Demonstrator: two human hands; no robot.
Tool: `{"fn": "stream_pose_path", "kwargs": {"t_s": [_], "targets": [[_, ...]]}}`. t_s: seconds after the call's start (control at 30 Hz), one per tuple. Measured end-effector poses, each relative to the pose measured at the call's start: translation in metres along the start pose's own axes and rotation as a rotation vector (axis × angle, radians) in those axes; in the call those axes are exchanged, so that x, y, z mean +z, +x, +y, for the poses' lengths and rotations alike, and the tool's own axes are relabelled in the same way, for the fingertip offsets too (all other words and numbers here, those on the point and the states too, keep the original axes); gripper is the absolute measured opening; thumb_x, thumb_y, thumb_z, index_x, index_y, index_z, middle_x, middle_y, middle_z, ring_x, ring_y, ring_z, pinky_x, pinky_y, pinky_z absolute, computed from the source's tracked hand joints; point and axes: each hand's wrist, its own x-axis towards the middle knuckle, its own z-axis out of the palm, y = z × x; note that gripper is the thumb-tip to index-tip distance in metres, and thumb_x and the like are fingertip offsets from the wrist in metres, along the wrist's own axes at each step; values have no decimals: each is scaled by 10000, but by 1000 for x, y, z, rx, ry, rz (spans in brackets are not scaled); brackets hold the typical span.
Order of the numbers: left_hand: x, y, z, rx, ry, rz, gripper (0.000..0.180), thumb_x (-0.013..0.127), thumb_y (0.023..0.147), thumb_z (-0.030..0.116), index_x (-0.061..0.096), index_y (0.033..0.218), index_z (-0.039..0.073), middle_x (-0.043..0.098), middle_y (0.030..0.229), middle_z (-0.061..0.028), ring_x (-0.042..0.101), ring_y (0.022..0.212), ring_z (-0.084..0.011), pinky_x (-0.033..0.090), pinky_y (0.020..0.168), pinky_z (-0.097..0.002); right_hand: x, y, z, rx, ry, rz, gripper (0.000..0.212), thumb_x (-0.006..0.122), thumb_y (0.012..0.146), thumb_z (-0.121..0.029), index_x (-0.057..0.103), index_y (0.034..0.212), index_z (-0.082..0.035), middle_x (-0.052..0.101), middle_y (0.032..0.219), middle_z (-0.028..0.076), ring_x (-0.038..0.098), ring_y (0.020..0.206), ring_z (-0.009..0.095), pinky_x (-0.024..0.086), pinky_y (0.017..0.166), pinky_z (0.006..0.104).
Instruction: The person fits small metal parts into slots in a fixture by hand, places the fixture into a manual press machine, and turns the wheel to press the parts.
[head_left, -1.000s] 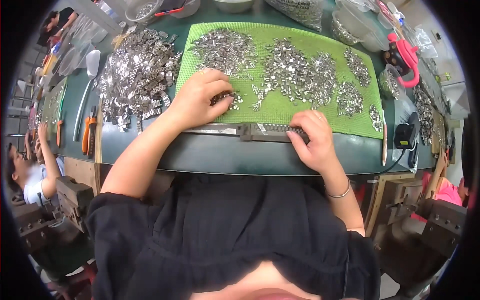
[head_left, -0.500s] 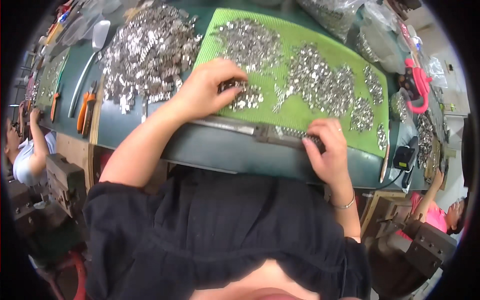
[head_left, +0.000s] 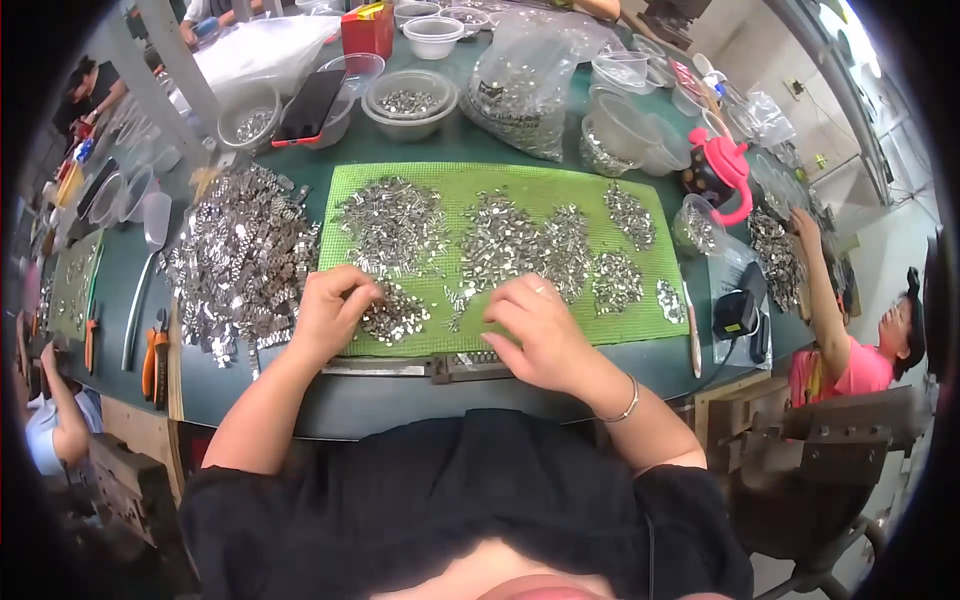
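Note:
My left hand (head_left: 338, 306) is at the front left of a green ribbed mat (head_left: 455, 290), its fingers curled toward the thumb. Beside its fingertips lies a small heap of shiny metal pieces (head_left: 398, 318); whatever the pinch holds is too small to make out. Over the mat's front middle hovers my right hand (head_left: 538, 332), thumb and fingers apart, near a few loose pieces (head_left: 458, 305). Just below it, a dark slotted metal fixture (head_left: 468, 367) runs along the mat's front edge. Several more piles of metal pieces (head_left: 395, 225) cover the mat.
A large mound of metal strips (head_left: 240, 260) lies left of the mat, with orange-handled pliers (head_left: 155, 360) beyond. Behind are a phone (head_left: 312, 105), plastic bowls (head_left: 410, 100) and a clear bag (head_left: 520, 90). A pink-lidded pot (head_left: 718, 175) stands right. Co-workers sit at both sides.
My right hand has left the fixture at the mat's front edge and moved inward over the mat. My left hand stays by the small heap. The view has shifted, showing more of the table's back.

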Motion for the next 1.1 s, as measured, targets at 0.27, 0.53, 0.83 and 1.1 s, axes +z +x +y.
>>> {"fn": "stream_pose_path", "kwargs": {"t_s": [0.27, 0.53, 0.83, 1.1], "targets": [[4, 11, -7, 141, -279, -11, 663, 285, 1085, 513, 546, 751, 3, 546, 750, -60, 519, 731, -176, 419, 676, -307, 12, 28, 7, 50, -25, -99, 163, 729, 773, -61, 631, 903, -49, 571, 908, 115, 535, 900, 328, 423, 806, 422], [-3, 11, -11, -162, -655, 87, 956, 137, 933, 813, 619, 1086, 1, 656, 972, -83, 615, 959, -198, 442, 932, -353, 39, 48, 10, 14, -167, -124, 105, 721, 788, -62, 703, 891, -61, 586, 835, 77, 547, 866, 284, 383, 805, 406], [-2, 6, 14, -145, -440, 172, 200, 635, 982, 180, 697, 920, 0, 702, 873, -46, 657, 842, -139, 510, 807, -307, 60, 51, 1, 14, -330, -142, 84, 666, 751, -59, 666, 674, -92, 605, 765, 48, 597, 865, 243, 386, 837, 424], [11, 1, 37, 324, 515, -157, 143, 779, 758, 163, 738, 888, 122, 634, 958, 7, 601, 962, -210, 385, 928, -423, 57, 46, 7, -42, -293, -88, 100, 651, 727, -27, 637, 809, -81, 603, 840, 58, 585, 885, 241, 379, 840, 405]]}}
